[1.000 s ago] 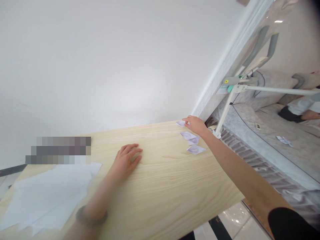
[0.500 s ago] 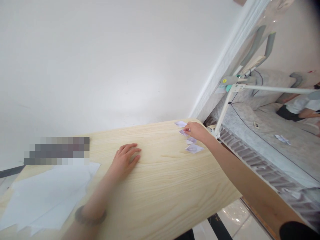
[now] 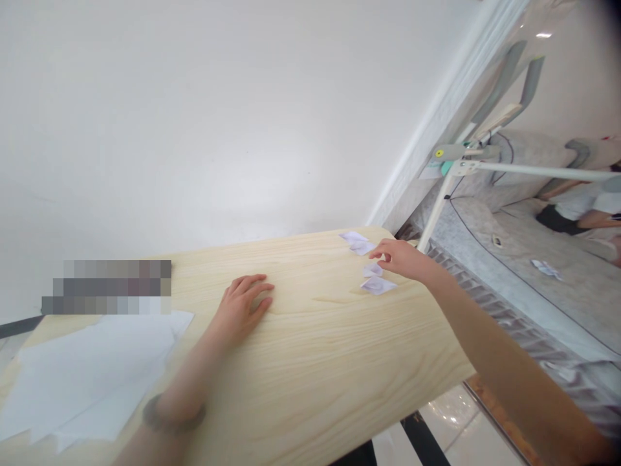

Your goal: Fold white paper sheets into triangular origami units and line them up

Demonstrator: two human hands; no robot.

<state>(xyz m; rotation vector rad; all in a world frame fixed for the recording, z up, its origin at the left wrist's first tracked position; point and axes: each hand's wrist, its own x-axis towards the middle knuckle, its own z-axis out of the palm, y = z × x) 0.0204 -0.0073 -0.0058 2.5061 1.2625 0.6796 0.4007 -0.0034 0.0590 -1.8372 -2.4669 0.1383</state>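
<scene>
My left hand (image 3: 244, 301) rests on the wooden table (image 3: 310, 362) with its fingers spread and nothing in them. At the table's far right corner lie several small folded white paper boats in a short row. My right hand (image 3: 400, 259) hovers beside them, its fingers apart and slightly curled, holding nothing. Its fingertips are just above a small paper boat (image 3: 372, 270), whose right end is partly behind the thumb. Another boat (image 3: 378, 285) sits nearer to me. Farther back, one paper boat (image 3: 361, 248) lies close against the farthest one (image 3: 352, 237).
A stack of white paper sheets (image 3: 97, 375) covers the table's left side, with a blurred-out object (image 3: 111, 288) behind it. A white wall (image 3: 242, 129) borders the far edge. To the right stand a white-framed machine (image 3: 439, 207) and a grey sofa (image 3: 509, 239) with a seated person.
My right hand has let go of the second paper boat from the back and drawn back to the right, fingers now apart. My left hand stays in place.
</scene>
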